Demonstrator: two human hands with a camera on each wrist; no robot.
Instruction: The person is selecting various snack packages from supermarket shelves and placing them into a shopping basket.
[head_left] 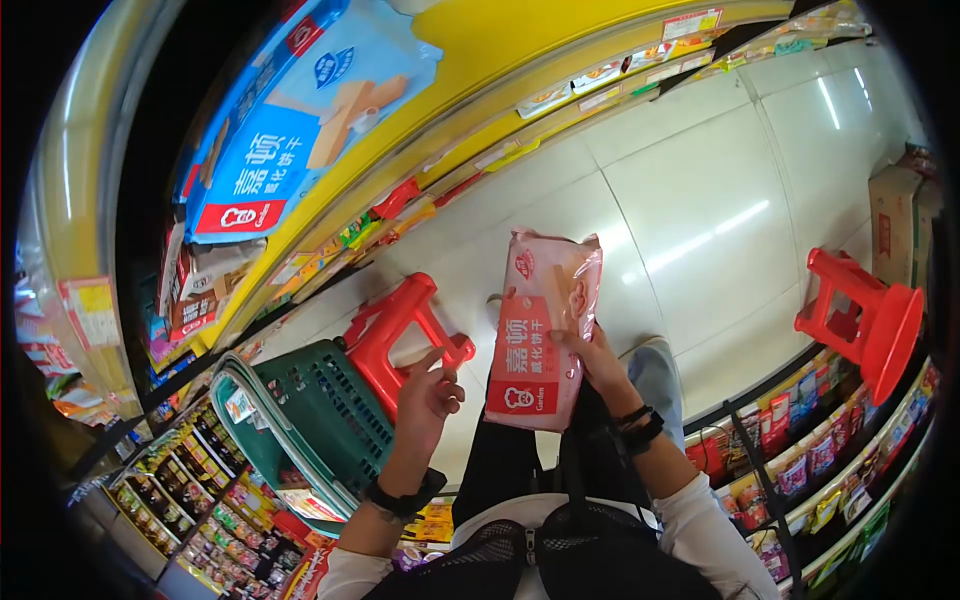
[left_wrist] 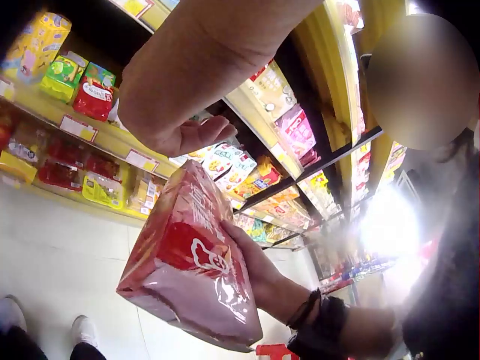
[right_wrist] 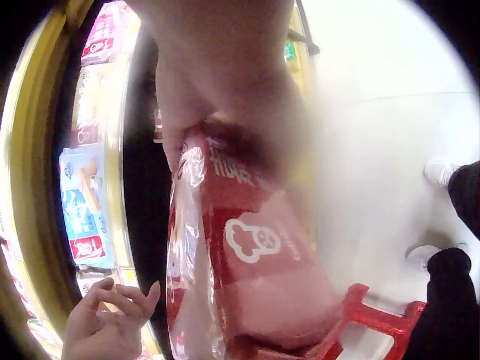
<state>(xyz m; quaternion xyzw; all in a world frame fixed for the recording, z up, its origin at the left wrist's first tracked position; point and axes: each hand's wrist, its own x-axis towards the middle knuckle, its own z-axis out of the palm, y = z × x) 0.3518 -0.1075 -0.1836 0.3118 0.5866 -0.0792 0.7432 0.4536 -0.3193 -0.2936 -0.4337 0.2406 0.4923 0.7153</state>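
A large pink wafer biscuit packet [head_left: 530,330] with white lettering and a chef logo is held up in front of the body. My right hand [head_left: 600,365] grips its right edge, the thumb lying over the front face. In the left wrist view, the same packet [left_wrist: 202,255] is seen from its lower end, the right hand [left_wrist: 259,266] at its side. To the left of the packet and apart from it, my left hand [head_left: 428,400] hangs with loosely bent fingers and holds nothing. The right wrist view also shows that empty left hand [right_wrist: 112,319].
A blue wafer packet [head_left: 270,140] stands on the yellow shelf at the upper left. Beside my left forearm is a green basket [head_left: 325,400], next to a red stool [head_left: 375,330]. Another red stool [head_left: 885,335] and a carton [head_left: 895,225] stand at the right. Another person [left_wrist: 442,225] appears at right.
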